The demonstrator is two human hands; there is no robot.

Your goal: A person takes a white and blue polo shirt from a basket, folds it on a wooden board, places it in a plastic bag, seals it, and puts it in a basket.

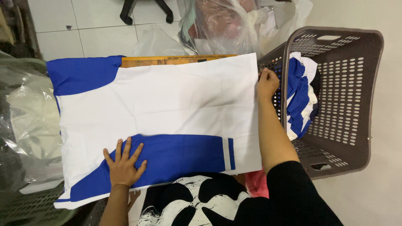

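1. White and blue garment (167, 100) lies spread flat across a wooden board (167, 61); only the board's far orange-brown edge shows past the cloth. What carries the board is hidden.
2. The garment is mostly white, with a blue sleeve part at the far left corner and a broad blue band along the near edge, ending in narrow white and blue stripes toward the right.
3. Left hand (123, 165) rests palm down on the blue band at the near left, fingers spread and flat; grip apart, pressing the cloth, closed on nothing.
4. Right hand (266, 83) is at the garment's far right edge, just beside the basket wall, fingers curled together over the hem; grip clamped on the cloth edge.
5. The right forearm runs along the right side of the garment; a black sleeve covers the upper arm.
6. Grey-brown perforated laundry basket (356, 104) stands tilted on the floor to the right, touching or nearly touching the garment's edge. Inside it lies crumpled blue and white clothing (299, 96).
7. Clear plastic bags (222, 23) sit beyond the board; more plastic wrap (29, 113) lies at the left.
8. White floor tiles (100, 25) show at the far left, with chair legs (144, 10) on them.
9. A black and white patterned shirt (188, 201) is at the near edge, on the person.
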